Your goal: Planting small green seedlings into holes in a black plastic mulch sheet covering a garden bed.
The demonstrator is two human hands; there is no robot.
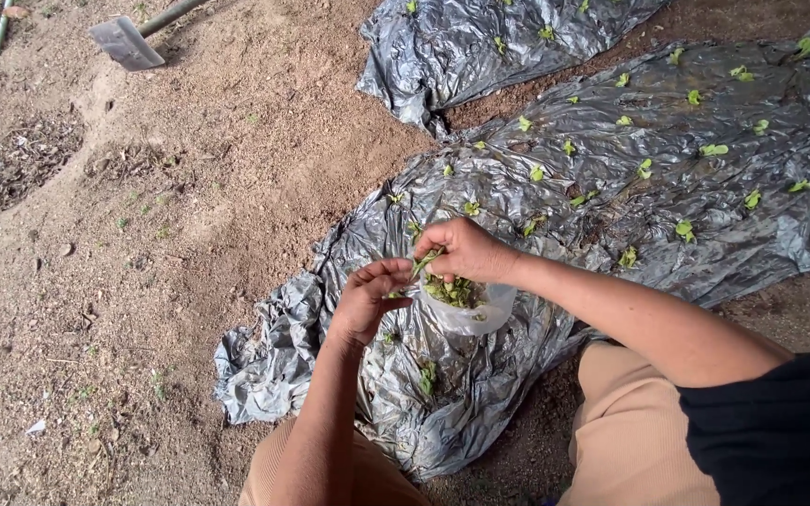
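Seedlings (452,291), small and green, sit bunched in a clear plastic cup (476,313) that the person holds over the near end of a long sheet of grey plastic mulch (611,215) laid on bare brown soil (217,206). The right hand (466,249) grips the cup's rim from above, its fingers curled around the far side, and a green stem seems caught under its thumb. The left hand (369,295) comes in from the near left with fingertips drawn together, pinching at a seedling by the cup's edge; whether it has one fully lifted free I cannot tell. Further along the sheet to the right and far side, many little plants (714,148) already stand in holes, spaced in loose rows, and a second sheet (480,42) beyond carries a few more. Near the person's knees only one or two green sprigs (427,378) show in the plastic, so I would judge that the far stretch is planted and the near end remains. A hoe blade (126,43) lies on the dirt far left.
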